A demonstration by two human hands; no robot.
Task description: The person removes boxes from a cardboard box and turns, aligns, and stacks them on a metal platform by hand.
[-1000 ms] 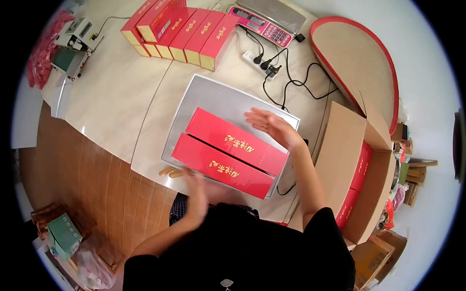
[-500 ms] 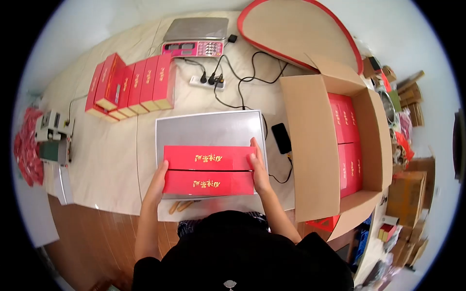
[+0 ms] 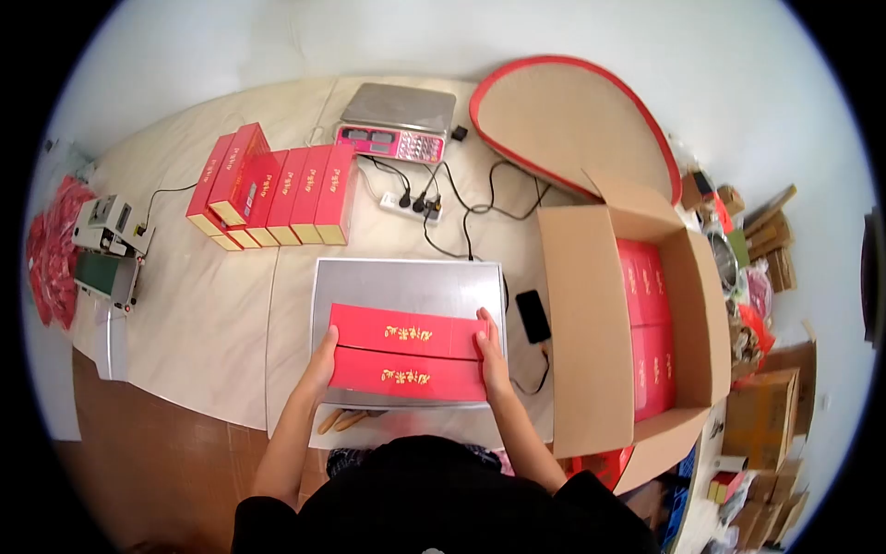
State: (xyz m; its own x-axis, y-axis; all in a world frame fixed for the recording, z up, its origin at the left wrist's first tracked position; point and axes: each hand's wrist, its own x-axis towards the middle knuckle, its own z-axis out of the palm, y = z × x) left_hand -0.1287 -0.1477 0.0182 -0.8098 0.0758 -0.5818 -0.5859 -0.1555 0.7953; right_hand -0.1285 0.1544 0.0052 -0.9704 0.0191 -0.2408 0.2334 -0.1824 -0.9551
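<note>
Two long red boxes (image 3: 392,330) with gold lettering lie side by side between my hands, with a dark line between them. My left hand (image 3: 322,360) grips their left ends, and my right hand (image 3: 493,358) presses on the right ends, thumb on top. Below the pair is a grey metal plate (image 3: 406,282) with a white rim; whether the boxes touch it I cannot tell. An open cardboard carton (image 3: 588,323) to the right holds several similar red boxes (image 3: 653,360). A black phone (image 3: 532,317) lies between plate and carton.
At the back left stands a row of red boxes (image 3: 303,198), one resting on top. Behind are a pink scale (image 3: 397,109), a power strip (image 3: 412,209) with black cables and a red-rimmed tan panel (image 3: 572,120). A small machine (image 3: 109,242) sits far left.
The camera view has shifted, so the table appears lower. The two red boxes, still between both hands, now slant slightly, their right ends nearer me.
</note>
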